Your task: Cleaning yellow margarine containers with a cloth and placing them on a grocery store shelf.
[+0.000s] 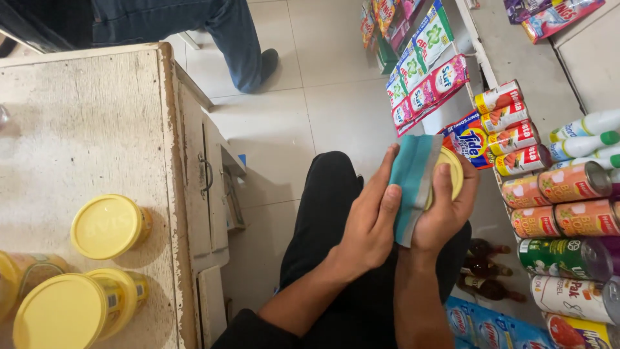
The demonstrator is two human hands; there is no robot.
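Both hands meet over the person's lap, right of centre in the scene. The right hand (447, 210) grips a yellow-lidded tin (452, 169) from below, its fingers curled round the body and the thumb laid up across the lid. The left hand (373, 216) presses a folded teal cloth (411, 184) with a grey edge band against the tin's left side, fingers held straight and close together along the cloth, thumb lying against its near part. Most of the tin is hidden behind cloth and fingers, so its label cannot be made out.

On the worn white counter (77, 129) at the left stand more tins with round yellow lids: one lid (106, 226) nearer the middle, a larger one (61, 313) at the near edge, and a third tin (22, 271) partly cut off at the left border. The counter's side carries a drawer with a metal handle (206, 176).

On the right, shelves hold rows of cans lying on their sides: red-and-orange ones (510, 126) farther off, salmon-pink ones (562, 200) nearer, then a green can (558, 257) and a white one (568, 296). White bottles with green caps (584, 139) sit behind them (only their tops show). Hanging strips of pink and green sachets (423, 71) drape at the far right, with an orange-and-blue pouch (468, 139) just below. Dark brown bottles (484, 271) and blue packets (491, 326) lie near the floor. Another person's leg in blue jeans (239, 45) stands at the far side.
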